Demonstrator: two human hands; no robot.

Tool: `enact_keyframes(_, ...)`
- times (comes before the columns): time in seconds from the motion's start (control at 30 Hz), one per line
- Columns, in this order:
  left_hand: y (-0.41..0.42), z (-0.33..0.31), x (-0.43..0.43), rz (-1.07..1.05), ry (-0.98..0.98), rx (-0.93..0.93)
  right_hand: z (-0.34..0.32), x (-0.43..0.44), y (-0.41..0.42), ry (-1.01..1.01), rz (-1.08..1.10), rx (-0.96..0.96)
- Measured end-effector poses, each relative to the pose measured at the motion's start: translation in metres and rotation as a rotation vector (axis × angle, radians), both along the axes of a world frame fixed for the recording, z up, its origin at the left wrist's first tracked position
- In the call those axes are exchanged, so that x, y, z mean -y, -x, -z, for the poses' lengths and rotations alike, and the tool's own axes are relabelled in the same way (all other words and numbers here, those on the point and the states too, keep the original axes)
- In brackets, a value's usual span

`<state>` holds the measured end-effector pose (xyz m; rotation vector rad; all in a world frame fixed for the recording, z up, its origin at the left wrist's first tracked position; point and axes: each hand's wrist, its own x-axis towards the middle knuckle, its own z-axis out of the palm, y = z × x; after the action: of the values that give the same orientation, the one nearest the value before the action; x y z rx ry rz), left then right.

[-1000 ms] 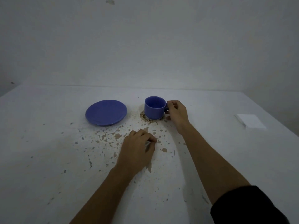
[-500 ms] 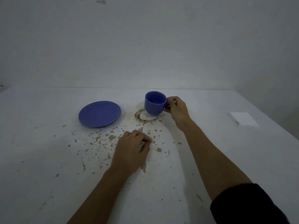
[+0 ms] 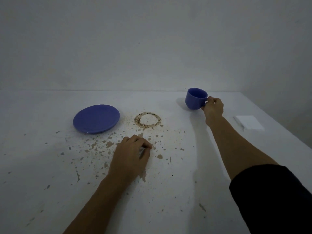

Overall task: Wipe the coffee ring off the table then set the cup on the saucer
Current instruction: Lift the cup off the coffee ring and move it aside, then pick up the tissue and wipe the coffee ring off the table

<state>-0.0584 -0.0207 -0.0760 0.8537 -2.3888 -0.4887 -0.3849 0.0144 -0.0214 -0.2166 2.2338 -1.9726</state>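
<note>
A blue cup [image 3: 195, 98] is held by its handle in my right hand [image 3: 213, 108], to the right of the stain and close to the table's far edge; I cannot tell whether its base touches the table. A brown coffee ring [image 3: 147, 119] lies bare on the white table [image 3: 50, 166], right of the empty blue saucer [image 3: 96, 118]. My left hand [image 3: 131, 154] rests on the table in front of the ring with fingers curled in; nothing is seen in it.
A folded white napkin [image 3: 249, 122] lies at the right, near the table's right edge. Chipped paint patches and brown flecks spread around the ring and my left hand. A bare wall stands behind the table.
My right hand lifted the cup off the ring and carried it to the right and farther back, uncovering the whole ring. My left hand stayed in place.
</note>
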Motion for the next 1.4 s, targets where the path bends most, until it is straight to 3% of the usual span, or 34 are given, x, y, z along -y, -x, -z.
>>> enact_keyframes(0.43, 0.0, 0.004, 0.004, 0.022, 0.001, -0.006, 0.007, 0.0, 0.002, 0.019, 0.051, 0.05)
enact_keyframes(0.63, -0.002, -0.001, 0.001, 0.033, -0.014, -0.026, 0.008, -0.018, -0.007, 0.151, 0.152, 0.152)
enact_keyframes(0.83, 0.015, -0.003, -0.009, 0.042, 0.017, 0.007, 0.014, -0.057, -0.032, -0.024, 0.032, -0.052)
enact_keyframes(1.03, 0.101, -0.017, -0.063, 0.255, 0.002, -0.053, 0.022, -0.102, -0.053, -0.13, -0.122, -0.187)
enact_keyframes(1.27, 0.179, -0.014, -0.12, 0.388, -0.043, 0.006, 0.029, -0.148, -0.02, -0.257, -0.074, -0.346)
enact_keyframes(1.4, 0.185, -0.006, -0.116, 0.399, -0.025, -0.046, 0.031, -0.164, 0.02, -0.507, -0.005, -0.414)
